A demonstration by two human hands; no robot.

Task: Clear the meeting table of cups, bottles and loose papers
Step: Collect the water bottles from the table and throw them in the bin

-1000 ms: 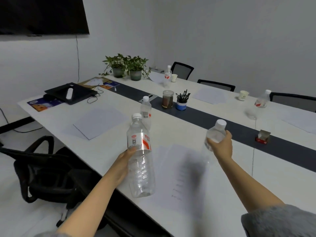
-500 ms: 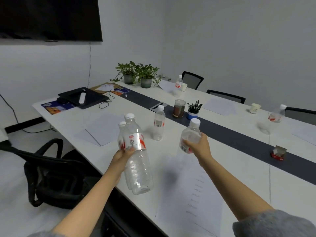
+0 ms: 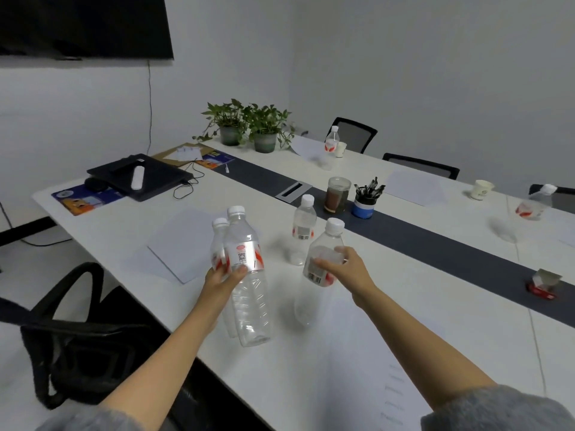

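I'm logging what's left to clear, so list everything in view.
Held bottles: three, clear, red labels; two left hand, one right.
Standing bottles: three, clear; one near strip, two far side.
Paper cups: two, white, far side.
Paper sheets: at least four, white, on table.
Jar: one, brown contents, on dark strip.
Pen pot: one, blue-white, beside jar.
Plants: two, green, far end.
Laptop: one, black, left end.
Box: one, red, on strip, right.
Chairs: four, black, around table.
Screen: one, black, wall.
Table: one, white, dark centre strip.
Left hand: grip on two bottles.
Right hand: grip on one bottle.
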